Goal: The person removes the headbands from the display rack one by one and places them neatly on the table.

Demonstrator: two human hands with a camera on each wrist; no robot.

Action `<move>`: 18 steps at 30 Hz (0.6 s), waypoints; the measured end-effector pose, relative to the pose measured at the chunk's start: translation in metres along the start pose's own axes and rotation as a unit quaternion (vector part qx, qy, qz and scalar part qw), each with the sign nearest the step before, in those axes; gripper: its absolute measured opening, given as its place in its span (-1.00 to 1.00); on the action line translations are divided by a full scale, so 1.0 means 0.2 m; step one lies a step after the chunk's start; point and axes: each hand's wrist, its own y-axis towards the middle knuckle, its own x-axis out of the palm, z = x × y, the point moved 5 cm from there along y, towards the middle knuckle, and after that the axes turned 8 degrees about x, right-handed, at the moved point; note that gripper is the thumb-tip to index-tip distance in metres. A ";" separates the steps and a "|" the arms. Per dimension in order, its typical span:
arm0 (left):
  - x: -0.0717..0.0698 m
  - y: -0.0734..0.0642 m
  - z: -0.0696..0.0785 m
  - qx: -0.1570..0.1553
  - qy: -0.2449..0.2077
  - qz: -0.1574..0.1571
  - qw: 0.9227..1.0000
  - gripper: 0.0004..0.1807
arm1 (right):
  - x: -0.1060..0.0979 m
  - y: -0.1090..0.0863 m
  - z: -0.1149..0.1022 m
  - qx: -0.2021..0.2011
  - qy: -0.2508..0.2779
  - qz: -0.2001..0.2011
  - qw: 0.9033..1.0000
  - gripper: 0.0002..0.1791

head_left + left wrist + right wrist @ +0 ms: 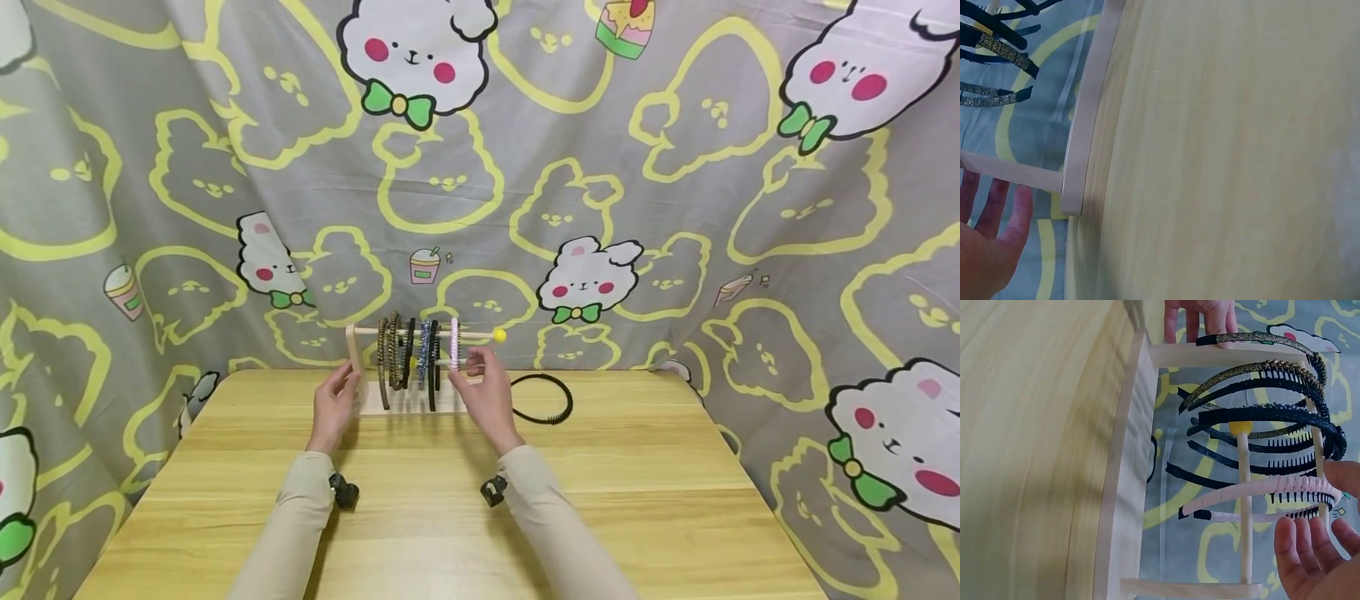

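A pale wooden headband stand [372,403] stands at the back of the table, with several black, glittery and patterned headbands [1272,415] hanging on its upper rod. Against the outer side of the stand's left upright [1016,170] rest the straight fingers of my left hand [335,404]. My right hand [487,396] is at the pink headband [1254,490], the rightmost on the rod. Its thumb [1342,475] lies by the band's top, while the other fingers are on the opposite side, apart from it. Whether the thumb touches the band, I cannot tell.
A black toothed headband [557,413] lies on the wooden table [420,517], right of the stand. The upper rod ends in a yellow knob [500,335]. A lower rod [1245,512] also has a yellow tip. Behind hangs a grey patterned curtain [480,250].
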 end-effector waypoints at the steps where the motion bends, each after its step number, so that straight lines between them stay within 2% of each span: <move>1: 0.00 0.00 0.00 -0.001 -0.001 -0.001 1.000 -0.50 | 0.00 0.00 0.00 0.002 -0.002 0.001 1.000 -0.47; 10: 0.00 0.00 0.00 -0.005 -0.009 -0.007 1.000 -0.49 | 0.04 0.00 -0.01 -0.002 -0.017 0.003 1.000 -0.54; 18: 0.00 0.00 -0.01 -0.001 -0.003 -0.004 1.000 -0.48 | 0.07 -0.01 -0.01 -0.007 -0.010 0.008 1.000 -0.55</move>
